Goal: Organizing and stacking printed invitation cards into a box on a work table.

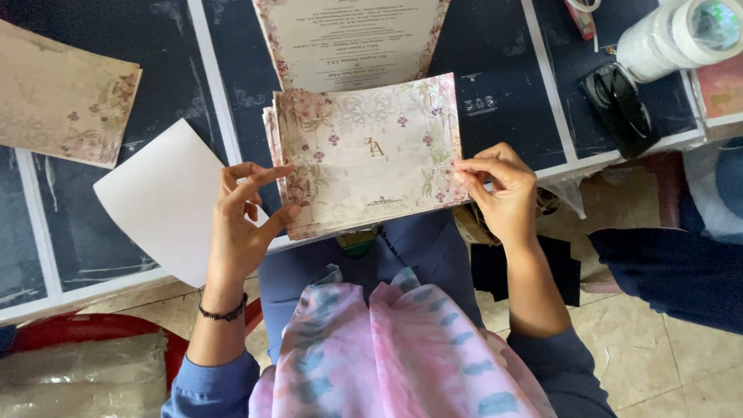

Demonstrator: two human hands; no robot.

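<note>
We start with the dark blue work table (511,101), its top crossed by pale strips, which fills the upper part of the head view. On its left edge lies a beige floral card (62,97), and nearer to us a plain white sheet of paper (166,197) sits at an angle, partly overhanging the table's front edge. At the top centre a cream printed sheet with a floral border (348,42) lies flat, its lower edge tucked behind the stack we are holding. At the top right we see a stack of white tape rolls (681,35) on its side, with a black folded object (619,108) just beside it; what that object is we cannot tell.

In the middle is the stack of pale floral cards with pink and lilac blossoms and a small gold emblem (368,155), held tilted over the table's front edge, above our lap.

Our left hand (244,224) pinches the stack's lower left corner, thumb on the face and fingers curled behind. Our right hand (499,182) grips the right edge, thumb and forefinger closed on it. A thin black bracelet (223,313) circles the left wrist.
</note>
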